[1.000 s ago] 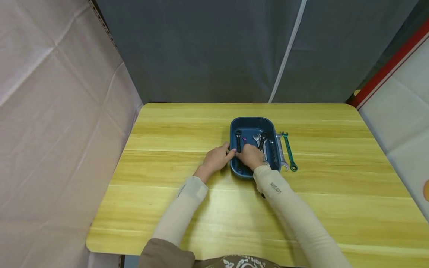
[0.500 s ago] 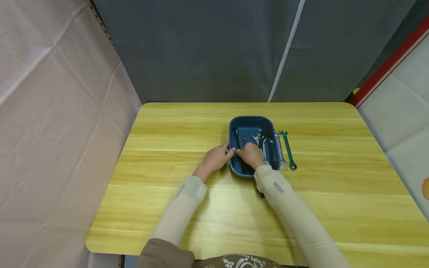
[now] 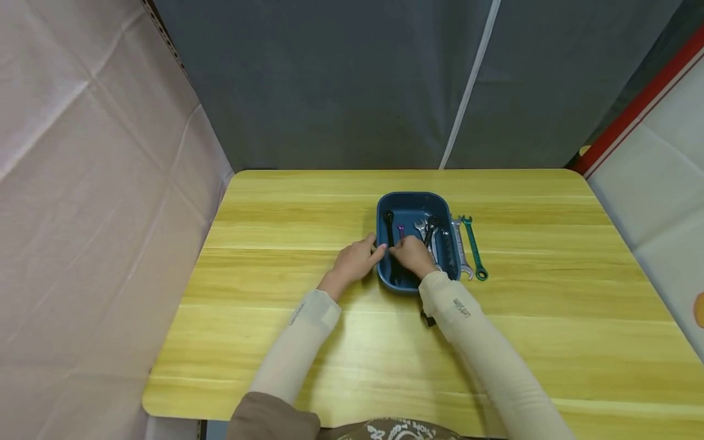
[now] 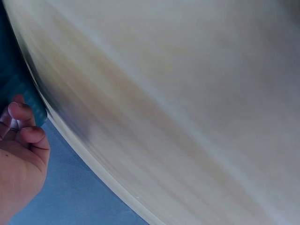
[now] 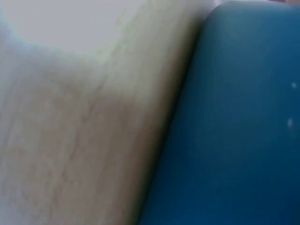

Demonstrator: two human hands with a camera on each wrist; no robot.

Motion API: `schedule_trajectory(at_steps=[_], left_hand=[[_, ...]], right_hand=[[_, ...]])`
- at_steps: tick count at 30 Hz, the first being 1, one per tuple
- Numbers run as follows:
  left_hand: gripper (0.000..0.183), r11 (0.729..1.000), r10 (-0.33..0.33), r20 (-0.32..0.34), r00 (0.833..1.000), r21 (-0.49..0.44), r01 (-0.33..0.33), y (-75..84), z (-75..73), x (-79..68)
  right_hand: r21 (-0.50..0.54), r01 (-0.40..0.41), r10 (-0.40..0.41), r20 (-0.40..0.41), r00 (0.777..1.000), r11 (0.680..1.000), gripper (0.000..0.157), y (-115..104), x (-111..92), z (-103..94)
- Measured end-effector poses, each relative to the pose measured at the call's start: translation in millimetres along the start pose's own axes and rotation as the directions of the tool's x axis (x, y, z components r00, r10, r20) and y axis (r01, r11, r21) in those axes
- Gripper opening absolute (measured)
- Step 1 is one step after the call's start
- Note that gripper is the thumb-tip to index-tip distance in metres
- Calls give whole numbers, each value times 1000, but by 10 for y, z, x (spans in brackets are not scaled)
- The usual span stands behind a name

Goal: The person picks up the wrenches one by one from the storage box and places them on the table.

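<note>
A blue plastic bin (image 3: 415, 195) stands on the table with several wrenches inside. My left hand (image 3: 354, 260) holds its left wall, thumb at the rim; in the left wrist view the fingers of that hand (image 4: 21, 159) bend against the blue side. Reaching into the bin, my right hand (image 3: 414, 253) pinches a long black ratchet wrench (image 3: 389, 232) along the left inner wall; the fingertips are partly hidden. A small purple wrench (image 3: 401, 230) lies beside it. The right wrist view has only the bin's outer wall (image 5: 234, 117) and tabletop, no hand.
Right of the bin, a silver wrench (image 3: 462, 247) and a green ratchet wrench (image 3: 475, 249) lie on the wooden table (image 3: 275, 244). Silver wrenches (image 3: 421, 227) and another black wrench (image 3: 431, 225) sit inside the bin's right half. A grey curtain (image 3: 330, 85) hangs behind.
The black wrench in my right hand has turned about its length, from flat to edge-on and back, and shifted slightly left. My left hand and the bin stay put.
</note>
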State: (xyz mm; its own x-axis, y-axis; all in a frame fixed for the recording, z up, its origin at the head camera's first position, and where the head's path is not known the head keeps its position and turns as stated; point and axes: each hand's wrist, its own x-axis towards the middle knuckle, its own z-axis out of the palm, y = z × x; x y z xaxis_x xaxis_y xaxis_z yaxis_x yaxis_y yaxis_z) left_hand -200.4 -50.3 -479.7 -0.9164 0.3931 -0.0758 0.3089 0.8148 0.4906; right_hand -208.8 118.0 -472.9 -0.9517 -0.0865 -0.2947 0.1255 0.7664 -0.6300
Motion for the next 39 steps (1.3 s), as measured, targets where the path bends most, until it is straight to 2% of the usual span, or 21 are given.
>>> schedule_trajectory(at_steps=[5, 12, 19, 26, 33, 39], left_hand=[[43, 1000, -9, -4, 1000, 2, 9, -15, -11, -10], [46, 1000, -9, 3, 1000, 9, 9, -54, -29, -20], [45, 1000, -2, -9, 1000, 4, 2, -72, -56, -27], [48, 1000, -10, 21, 1000, 16, 9, -13, -15, -20], [45, 999, -14, 16, 1000, 48, 13, 19, 9, 29], [52, 998, -37, 45, 998, 50, 35, 51, 32, 44]], right_hand=[[72, 27, -29, 20, 999, 997, 41, 8, 20, 6], [212, 16, -27, 49, 998, 977, 26, -11, 23, 25], [309, 10, -37, 80, 996, 951, 28, -50, 14, 10], [328, 17, -41, 69, 997, 944, 25, -11, -28, -34], [351, 1, -27, 67, 997, 936, 28, -3, -53, -108], [360, 6, -33, 69, 997, 933, 28, -5, -90, -144]])
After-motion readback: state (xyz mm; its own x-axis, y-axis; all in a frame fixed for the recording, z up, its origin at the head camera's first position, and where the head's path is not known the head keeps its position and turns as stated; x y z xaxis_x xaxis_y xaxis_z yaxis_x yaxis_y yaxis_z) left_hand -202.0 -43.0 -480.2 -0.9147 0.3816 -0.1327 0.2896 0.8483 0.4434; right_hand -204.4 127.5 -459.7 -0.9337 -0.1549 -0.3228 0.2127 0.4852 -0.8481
